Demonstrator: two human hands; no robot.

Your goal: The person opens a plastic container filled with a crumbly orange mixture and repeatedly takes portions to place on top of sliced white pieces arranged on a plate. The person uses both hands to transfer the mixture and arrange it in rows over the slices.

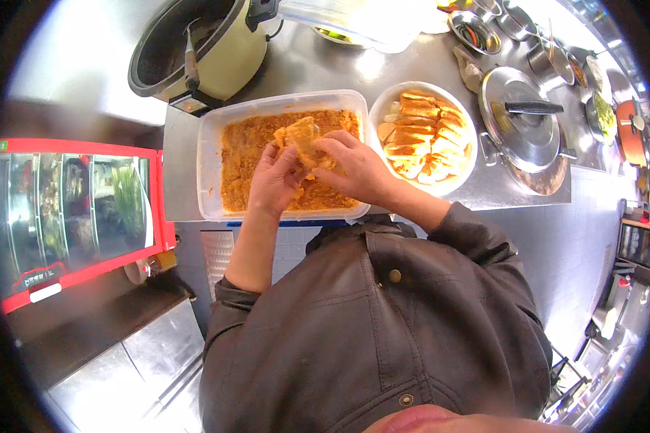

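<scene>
Both of my hands are over a translucent plastic tub [211, 180], with a flat, orange-yellow coated piece of food [300, 136] between them. My left hand [273, 177] has its fingers closed on the piece's lower left edge. From the right, my right hand [357, 166] pinches the same piece with thumb and fingers. What kind of food it is, I cannot tell. Orange-brown, crumbly paste [242, 137] covers much of the tub's bottom. Just right of the tub sits a round white plate [472, 151] bearing rows of orange-coated pieces [417, 128] and a few pale slices.
A deep cream-coloured cooker [235, 65] stands open behind the tub, a handled tool on its rim. Right of the plate is a lidded metal pot [520, 126]. Metal bowls [475, 32] line the far right. A red-framed glass cabinet [87, 216] is at left.
</scene>
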